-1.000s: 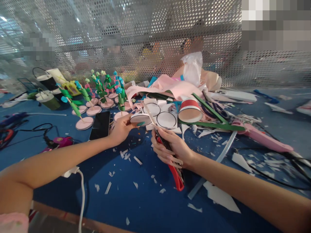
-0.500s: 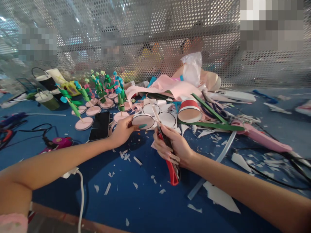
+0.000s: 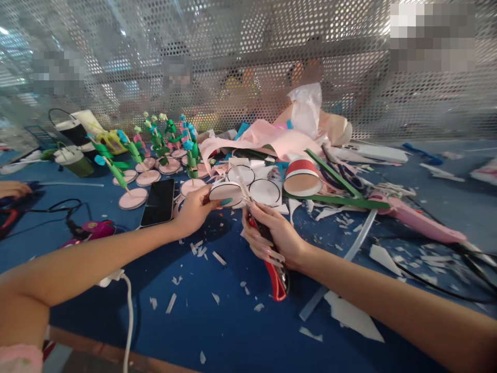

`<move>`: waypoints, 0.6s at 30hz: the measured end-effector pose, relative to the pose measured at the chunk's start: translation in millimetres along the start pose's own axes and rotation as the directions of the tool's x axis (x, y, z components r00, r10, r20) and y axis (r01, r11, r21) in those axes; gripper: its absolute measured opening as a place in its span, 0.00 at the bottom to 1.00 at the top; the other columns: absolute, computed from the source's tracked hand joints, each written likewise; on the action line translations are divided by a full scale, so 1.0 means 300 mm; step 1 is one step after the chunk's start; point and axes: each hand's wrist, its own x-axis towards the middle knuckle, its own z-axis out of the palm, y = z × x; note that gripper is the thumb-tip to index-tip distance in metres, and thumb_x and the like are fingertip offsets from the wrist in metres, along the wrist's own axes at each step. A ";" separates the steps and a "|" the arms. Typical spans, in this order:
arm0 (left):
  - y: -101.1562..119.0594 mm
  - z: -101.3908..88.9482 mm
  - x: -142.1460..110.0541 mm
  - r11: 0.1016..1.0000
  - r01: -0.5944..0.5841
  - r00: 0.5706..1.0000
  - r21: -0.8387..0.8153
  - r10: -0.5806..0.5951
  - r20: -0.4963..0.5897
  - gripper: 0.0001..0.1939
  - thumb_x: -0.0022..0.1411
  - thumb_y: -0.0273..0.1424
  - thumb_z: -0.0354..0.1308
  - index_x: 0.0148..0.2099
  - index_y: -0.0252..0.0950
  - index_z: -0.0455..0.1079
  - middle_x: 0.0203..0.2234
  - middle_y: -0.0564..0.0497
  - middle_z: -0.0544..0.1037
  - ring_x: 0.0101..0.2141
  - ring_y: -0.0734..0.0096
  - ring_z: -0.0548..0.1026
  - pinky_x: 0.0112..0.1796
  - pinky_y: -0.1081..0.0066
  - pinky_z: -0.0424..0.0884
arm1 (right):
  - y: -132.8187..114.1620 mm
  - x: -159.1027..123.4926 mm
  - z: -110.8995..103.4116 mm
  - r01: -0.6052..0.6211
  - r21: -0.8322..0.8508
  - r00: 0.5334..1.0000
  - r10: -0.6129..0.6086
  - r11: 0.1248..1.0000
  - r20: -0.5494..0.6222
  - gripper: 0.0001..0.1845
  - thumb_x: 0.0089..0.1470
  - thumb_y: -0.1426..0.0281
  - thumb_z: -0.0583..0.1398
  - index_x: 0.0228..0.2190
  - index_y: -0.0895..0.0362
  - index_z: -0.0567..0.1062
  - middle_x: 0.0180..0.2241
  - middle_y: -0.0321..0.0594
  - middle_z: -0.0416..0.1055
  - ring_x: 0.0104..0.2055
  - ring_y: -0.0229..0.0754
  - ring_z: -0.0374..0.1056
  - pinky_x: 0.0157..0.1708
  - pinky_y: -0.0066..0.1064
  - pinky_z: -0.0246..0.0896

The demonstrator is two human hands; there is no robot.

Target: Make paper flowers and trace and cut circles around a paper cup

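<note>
My left hand [image 3: 196, 210] pinches the left edge of a round white paper disc [image 3: 223, 194] with a dark outline, thumb on top. My right hand [image 3: 272, 233] is closed around red-handled scissors [image 3: 277, 280], their blades pointing up and away at the disc's right edge. Part of the blades is hidden by my fingers and paper. Just behind lies white paper with printed circles [image 3: 264, 190]. A red-and-white paper cup [image 3: 303, 176] lies tilted to the right of it. Left of my left hand are a black phone [image 3: 158, 202] and several pink discs bearing green-wrapped sticks [image 3: 132, 199].
A pink glue gun [image 3: 425, 220] lies at right, a purple one [image 3: 97, 229] at left, both near cables. Pink sheets [image 3: 267, 137] and green strips pile up before a perforated metal screen [image 3: 248, 62]. Paper scraps litter the blue table [image 3: 233, 331]. Another person's hand [image 3: 13, 190] shows at the left edge.
The scissors and my right hand have shifted slightly left against the disc's edge. Another person's hand has come into view at the far left. My left hand keeps its hold.
</note>
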 end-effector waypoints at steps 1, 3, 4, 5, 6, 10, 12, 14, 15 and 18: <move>0.001 -0.001 -0.001 1.000 -0.003 1.000 0.005 0.003 0.001 0.13 0.55 0.36 0.60 0.41 0.34 0.70 0.31 0.51 0.76 0.33 0.68 0.75 0.36 0.68 0.75 | 0.000 0.000 -0.001 0.000 -0.006 1.000 0.000 1.000 0.002 0.13 0.58 0.61 0.55 0.26 0.56 0.61 0.12 0.25 0.57 0.08 0.28 0.47 0.05 0.19 0.48; 0.002 -0.002 -0.002 1.000 0.005 1.000 0.008 -0.005 0.005 0.13 0.55 0.36 0.60 0.41 0.34 0.70 0.31 0.51 0.76 0.33 0.67 0.75 0.35 0.68 0.75 | 0.001 -0.001 -0.003 -0.002 -0.015 1.000 0.002 1.000 0.007 0.13 0.59 0.62 0.54 0.26 0.56 0.61 0.13 0.25 0.57 0.08 0.28 0.47 0.05 0.19 0.48; 0.002 -0.003 -0.003 1.000 0.007 1.000 0.022 -0.007 0.005 0.13 0.55 0.36 0.60 0.40 0.34 0.70 0.30 0.51 0.76 0.32 0.67 0.74 0.35 0.68 0.74 | 0.001 -0.001 -0.004 -0.005 -0.018 1.000 0.005 1.000 0.009 0.13 0.59 0.62 0.54 0.26 0.56 0.61 0.13 0.25 0.57 0.08 0.28 0.47 0.05 0.19 0.48; 0.002 -0.005 -0.004 0.999 0.005 1.000 0.046 -0.005 0.003 0.12 0.55 0.36 0.59 0.39 0.34 0.70 0.30 0.51 0.75 0.32 0.67 0.74 0.34 0.68 0.74 | 0.000 -0.001 -0.004 -0.010 -0.019 1.000 0.010 1.000 0.011 0.13 0.58 0.62 0.54 0.27 0.56 0.61 0.13 0.25 0.57 0.07 0.28 0.47 0.05 0.19 0.48; 0.001 -0.006 -0.005 0.997 0.000 1.000 0.075 0.000 0.002 0.12 0.55 0.37 0.59 0.39 0.34 0.70 0.29 0.51 0.75 0.31 0.67 0.74 0.34 0.67 0.74 | 0.000 -0.001 -0.004 -0.014 -0.017 1.000 0.014 1.000 0.012 0.13 0.58 0.61 0.55 0.27 0.56 0.61 0.13 0.25 0.58 0.07 0.28 0.48 0.05 0.19 0.48; 0.004 -0.010 -0.009 0.984 -0.036 0.999 0.177 0.036 0.004 0.12 0.56 0.37 0.58 0.38 0.34 0.70 0.28 0.51 0.75 0.32 0.66 0.74 0.34 0.68 0.72 | 0.000 -0.001 -0.003 -0.022 0.000 1.000 0.022 1.000 0.015 0.13 0.57 0.62 0.56 0.26 0.56 0.61 0.13 0.25 0.58 0.08 0.28 0.48 0.05 0.19 0.49; 0.008 -0.011 -0.010 0.978 -0.046 0.999 0.205 0.044 0.010 0.11 0.57 0.37 0.58 0.38 0.34 0.70 0.28 0.51 0.75 0.31 0.67 0.73 0.34 0.69 0.71 | 0.001 0.000 -0.004 -0.024 0.004 1.000 0.023 1.000 0.021 0.13 0.57 0.61 0.56 0.27 0.56 0.61 0.13 0.25 0.58 0.08 0.28 0.48 0.05 0.18 0.49; 0.011 -0.011 -0.011 0.974 -0.053 0.999 0.219 0.051 0.017 0.10 0.57 0.37 0.57 0.37 0.35 0.70 0.26 0.52 0.75 0.29 0.68 0.73 0.32 0.71 0.70 | 0.002 0.001 -0.006 -0.026 0.008 0.999 0.025 1.000 0.029 0.13 0.57 0.61 0.56 0.27 0.56 0.61 0.13 0.25 0.58 0.08 0.28 0.48 0.05 0.18 0.49; 0.011 -0.011 -0.012 0.973 -0.059 0.998 0.223 0.056 0.018 0.11 0.57 0.37 0.57 0.36 0.35 0.70 0.25 0.52 0.75 0.29 0.68 0.73 0.31 0.71 0.70 | 0.002 0.001 -0.006 -0.026 0.010 0.999 0.026 1.000 0.034 0.13 0.57 0.61 0.57 0.27 0.55 0.61 0.13 0.25 0.58 0.08 0.28 0.48 0.05 0.19 0.49; 0.010 -0.013 -0.013 0.964 -0.080 0.997 0.252 0.080 0.012 0.11 0.57 0.38 0.58 0.35 0.34 0.71 0.24 0.52 0.74 0.28 0.69 0.71 0.31 0.72 0.68 | 0.001 0.001 -0.007 -0.029 0.014 0.999 0.028 0.999 0.046 0.13 0.57 0.61 0.56 0.27 0.55 0.61 0.13 0.25 0.58 0.08 0.28 0.48 0.05 0.19 0.50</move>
